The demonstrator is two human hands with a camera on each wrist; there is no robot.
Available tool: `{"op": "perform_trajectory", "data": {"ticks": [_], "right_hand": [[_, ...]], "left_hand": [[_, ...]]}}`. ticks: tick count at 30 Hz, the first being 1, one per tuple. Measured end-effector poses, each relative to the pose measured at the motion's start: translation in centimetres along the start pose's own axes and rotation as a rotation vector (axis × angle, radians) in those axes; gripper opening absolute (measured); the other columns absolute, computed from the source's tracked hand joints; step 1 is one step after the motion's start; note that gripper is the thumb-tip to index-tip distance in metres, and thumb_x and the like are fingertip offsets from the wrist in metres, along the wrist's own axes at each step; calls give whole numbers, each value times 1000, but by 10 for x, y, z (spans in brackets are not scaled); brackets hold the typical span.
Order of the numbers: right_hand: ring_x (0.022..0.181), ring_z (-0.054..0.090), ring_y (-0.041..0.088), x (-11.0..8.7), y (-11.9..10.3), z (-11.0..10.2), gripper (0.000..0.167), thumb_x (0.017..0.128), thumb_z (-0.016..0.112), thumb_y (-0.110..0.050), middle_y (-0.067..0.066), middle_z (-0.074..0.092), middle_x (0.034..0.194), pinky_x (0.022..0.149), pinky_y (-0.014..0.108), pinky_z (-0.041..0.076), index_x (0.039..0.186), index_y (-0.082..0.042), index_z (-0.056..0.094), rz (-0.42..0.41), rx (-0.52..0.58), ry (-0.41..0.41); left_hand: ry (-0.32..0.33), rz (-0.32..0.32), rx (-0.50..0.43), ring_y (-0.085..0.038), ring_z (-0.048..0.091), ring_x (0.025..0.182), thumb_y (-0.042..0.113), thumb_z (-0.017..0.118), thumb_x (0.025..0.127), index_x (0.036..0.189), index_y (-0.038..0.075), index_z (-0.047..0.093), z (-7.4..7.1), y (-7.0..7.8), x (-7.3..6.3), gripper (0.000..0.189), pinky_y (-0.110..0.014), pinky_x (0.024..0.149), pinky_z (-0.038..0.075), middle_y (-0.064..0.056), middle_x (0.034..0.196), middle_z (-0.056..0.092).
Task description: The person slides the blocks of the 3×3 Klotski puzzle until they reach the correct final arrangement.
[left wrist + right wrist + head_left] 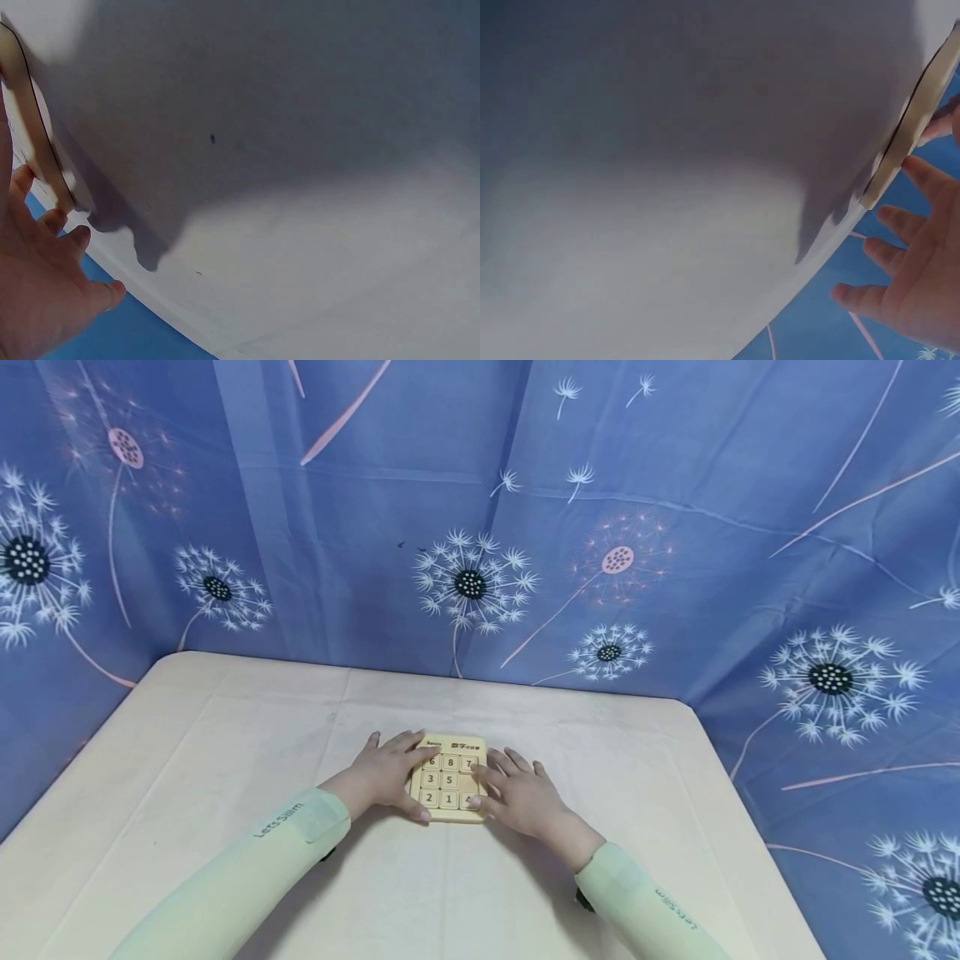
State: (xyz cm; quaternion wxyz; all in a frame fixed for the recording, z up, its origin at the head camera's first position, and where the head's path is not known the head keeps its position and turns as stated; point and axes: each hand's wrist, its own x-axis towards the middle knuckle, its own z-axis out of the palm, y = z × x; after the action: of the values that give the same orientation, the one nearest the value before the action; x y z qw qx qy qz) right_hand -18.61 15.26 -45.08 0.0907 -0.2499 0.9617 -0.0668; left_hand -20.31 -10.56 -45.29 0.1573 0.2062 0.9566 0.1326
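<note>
A pale yellow sliding number puzzle (pixel 450 817) lies flat on the table in the head view. Its rows read 6, 8, 7, then 3, 5 and a gap at the right, then 2, 1, 4. My left hand (pixel 386 774) holds the puzzle's left side, thumb at the lower corner, one finger over the 6 tile and others by the upper edge. From the right, my right hand (pixel 531 799) touches the puzzle, its thumb on the 4 tile (pixel 467 800) and index finger by the 7 tile (pixel 468 763). Both wrist views show only the puzzle's side edge.
The table (pixel 247 727) has a pale cover and rounded far corners. A blue curtain (pixel 360 568) with dandelion prints hangs behind it and along both sides. Light green sleeves (pixel 247 868) cover both forearms.
</note>
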Motion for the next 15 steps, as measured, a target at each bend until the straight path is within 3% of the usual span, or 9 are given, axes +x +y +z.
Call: {"op": "perform_trajectory", "data": {"ticks": [15], "right_hand": [[152, 38, 41, -17, -6, -7, 53, 104, 49, -54, 11, 42, 164, 117, 74, 33, 149, -27, 54, -18, -16, 0]], "left_hand": [[-7, -9, 4, -36, 24, 159, 66, 86, 66, 159, 22, 38, -3, 3, -3, 113, -71, 127, 14, -12, 172, 24]]}}
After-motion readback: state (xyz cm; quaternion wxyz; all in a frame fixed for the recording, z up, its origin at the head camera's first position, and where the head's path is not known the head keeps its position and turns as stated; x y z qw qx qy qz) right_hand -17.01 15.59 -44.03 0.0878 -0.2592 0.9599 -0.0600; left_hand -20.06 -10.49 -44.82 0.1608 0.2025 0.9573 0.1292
